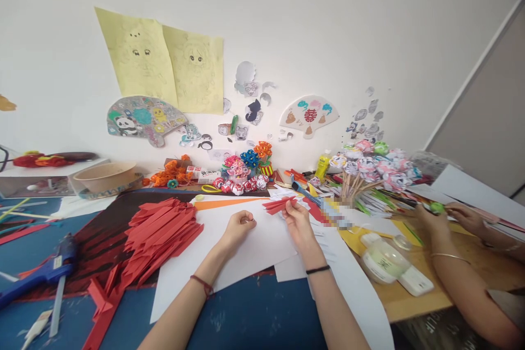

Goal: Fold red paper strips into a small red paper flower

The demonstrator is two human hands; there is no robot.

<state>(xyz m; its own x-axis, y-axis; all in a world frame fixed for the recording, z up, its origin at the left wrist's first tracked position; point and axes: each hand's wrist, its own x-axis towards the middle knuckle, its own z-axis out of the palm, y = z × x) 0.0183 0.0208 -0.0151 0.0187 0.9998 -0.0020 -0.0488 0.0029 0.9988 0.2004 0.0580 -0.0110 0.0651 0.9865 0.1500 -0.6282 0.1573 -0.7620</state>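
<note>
Several folded red paper strips (280, 205) are pinched between the fingertips of the right hand (296, 217), above white sheets on the blue tabletop (262, 311). The left hand (241, 227) hovers just beside them, its fingers curled in; whether it grips anything small is too hard to tell. Left of both hands lies a big pile of red paper strips (158, 238), with a blue glue gun (49, 270) farther left. Rightward, another person's hands (435, 219) hold something green near a bunch of paper flowers (371, 167).
</note>
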